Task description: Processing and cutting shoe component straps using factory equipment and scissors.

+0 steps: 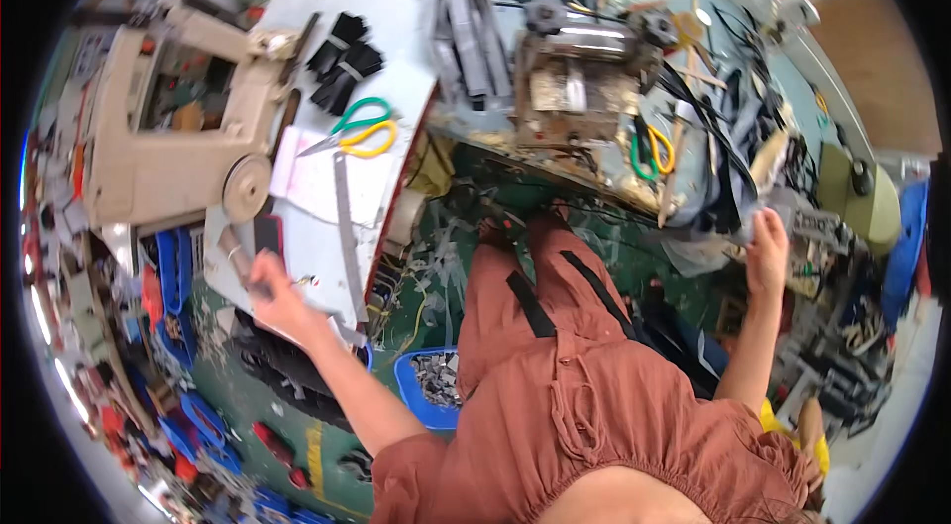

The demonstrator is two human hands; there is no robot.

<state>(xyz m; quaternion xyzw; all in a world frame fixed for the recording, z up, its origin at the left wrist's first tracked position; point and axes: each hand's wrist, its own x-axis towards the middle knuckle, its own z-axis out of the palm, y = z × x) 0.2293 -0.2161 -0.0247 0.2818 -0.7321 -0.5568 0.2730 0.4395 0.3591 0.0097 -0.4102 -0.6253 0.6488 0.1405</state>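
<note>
My left hand [282, 301] is at the left table's near edge, its closed fingers blurred around the end of a brown, rod-like piece [236, 255] whose kind I cannot make out. A dark phone-like slab with a red edge [268, 235] lies just beyond it. Raised at the right, my right hand [767, 252] has its fingers drawn together; whatever is in them is too small to see. Black straps [728, 192] hang over the bench edge close to those fingertips. Two black strips [532, 304] [597, 288] lie across my thighs.
A beige sewing machine [119, 148] stands left. Green-and-yellow scissors [369, 133], a metal ruler [349, 227] and black strip bundles [345, 63] lie on the white table. A roller machine [575, 78] and second scissors [654, 150] sit on the bench. Below is a blue bin [411, 405].
</note>
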